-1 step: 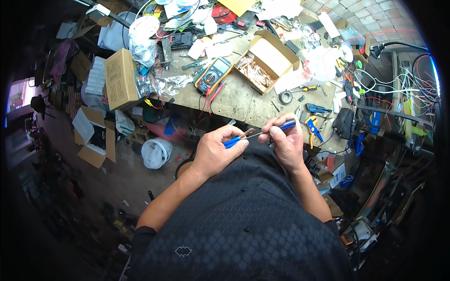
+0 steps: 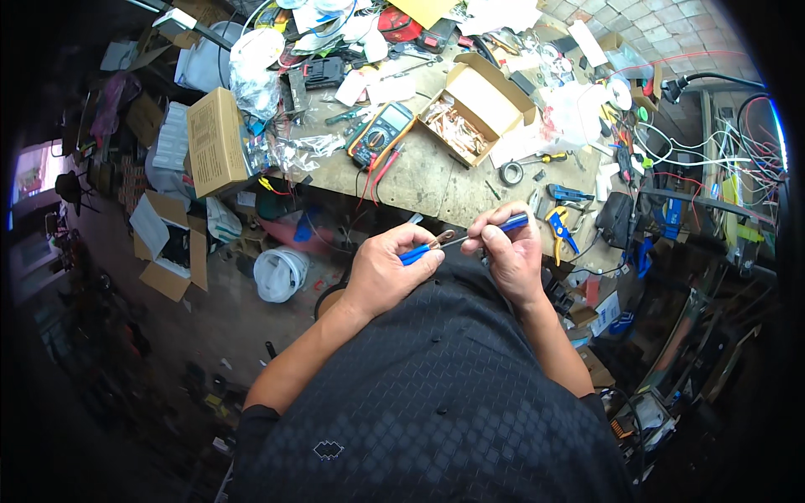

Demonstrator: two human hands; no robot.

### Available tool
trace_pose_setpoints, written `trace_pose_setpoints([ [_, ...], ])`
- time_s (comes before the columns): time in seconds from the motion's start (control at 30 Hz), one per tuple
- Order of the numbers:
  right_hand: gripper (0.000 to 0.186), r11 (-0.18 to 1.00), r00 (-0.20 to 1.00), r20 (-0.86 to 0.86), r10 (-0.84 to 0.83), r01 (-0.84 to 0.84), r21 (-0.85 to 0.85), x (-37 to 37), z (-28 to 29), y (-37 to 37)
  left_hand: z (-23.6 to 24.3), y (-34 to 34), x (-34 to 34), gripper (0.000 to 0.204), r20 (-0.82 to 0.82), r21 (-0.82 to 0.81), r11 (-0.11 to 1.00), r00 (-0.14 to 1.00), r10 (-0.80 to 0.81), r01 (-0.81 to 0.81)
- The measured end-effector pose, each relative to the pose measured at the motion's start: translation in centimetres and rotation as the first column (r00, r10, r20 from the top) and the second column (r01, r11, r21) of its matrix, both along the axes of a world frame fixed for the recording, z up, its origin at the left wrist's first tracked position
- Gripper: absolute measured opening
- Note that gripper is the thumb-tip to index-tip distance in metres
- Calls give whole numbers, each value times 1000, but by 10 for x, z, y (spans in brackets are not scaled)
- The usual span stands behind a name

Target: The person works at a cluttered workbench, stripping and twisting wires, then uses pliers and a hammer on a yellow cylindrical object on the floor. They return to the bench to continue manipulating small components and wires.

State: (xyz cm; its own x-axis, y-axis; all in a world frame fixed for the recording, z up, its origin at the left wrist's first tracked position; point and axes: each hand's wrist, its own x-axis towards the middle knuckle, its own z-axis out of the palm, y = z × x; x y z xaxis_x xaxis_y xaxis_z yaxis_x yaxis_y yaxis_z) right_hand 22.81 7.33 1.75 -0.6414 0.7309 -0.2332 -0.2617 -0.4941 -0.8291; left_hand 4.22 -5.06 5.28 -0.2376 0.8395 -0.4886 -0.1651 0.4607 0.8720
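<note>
My left hand [image 2: 381, 270] is closed round a short blue cable [image 2: 414, 255], with thumb and fingers pinching it near its end. A copper cable lug [image 2: 446, 237] sticks out at the fingertips. In my right hand [image 2: 517, 267] is a slim screwdriver [image 2: 513, 223] with a dark blue handle. Its thin metal shaft points left, toward the lug. Whether the tip touches the lug is too small to tell. Both hands are held in front of my dark shirt, close to the bench's near edge.
On the workbench [image 2: 419, 189] lie a multimeter [image 2: 383, 134] with red and black leads, an open cardboard box [image 2: 503, 113] of copper lugs, black tape [image 2: 511, 173] and yellow-blue wire strippers [image 2: 560, 235]. A white bucket [image 2: 281, 275] stands on the floor at left.
</note>
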Motion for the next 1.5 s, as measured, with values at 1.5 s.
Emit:
trace_pose_setpoints([
  [1.5, 32, 363, 524, 851, -31, -788, 498, 18, 48, -23, -15, -11, -18, 20, 129, -97, 914, 916, -381, 394],
])
